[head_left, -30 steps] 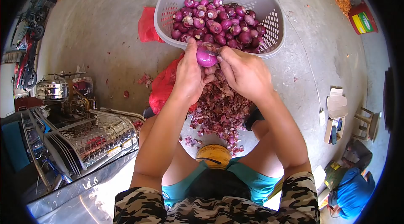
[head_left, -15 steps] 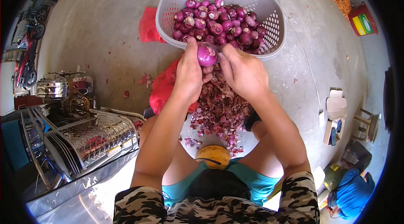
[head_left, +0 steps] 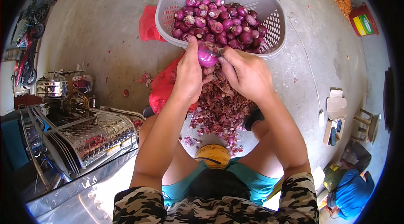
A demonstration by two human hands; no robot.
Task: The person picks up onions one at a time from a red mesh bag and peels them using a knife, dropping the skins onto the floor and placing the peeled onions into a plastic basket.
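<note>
A glossy red onion [head_left: 207, 57] sits in my left hand [head_left: 189, 70], fingers curled under it and thumb along its side. My right hand [head_left: 246, 72] is closed in a pinch against the onion's right side. From its fingertips a thin dark blade, apparently a small knife [head_left: 216, 53], reaches onto the onion; its handle is hidden in the fist. Just beyond both hands stands a grey perforated basket [head_left: 275, 49] with many red onions [head_left: 216, 27] in it. Beneath the hands lies a heap of papery onion skins [head_left: 221, 106].
A red mesh bag [head_left: 163, 87] lies left of the skins, with red netting [head_left: 149, 24] beside the basket. A yellow round object [head_left: 213, 156] is between my legs. Chrome-plated metalwork [head_left: 101, 133] stands at left. A person in blue [head_left: 353, 192] is at lower right.
The onion has turned slightly in my left hand, and the dark blade shows more clearly against it. My right hand has shifted a little to the right and down.
</note>
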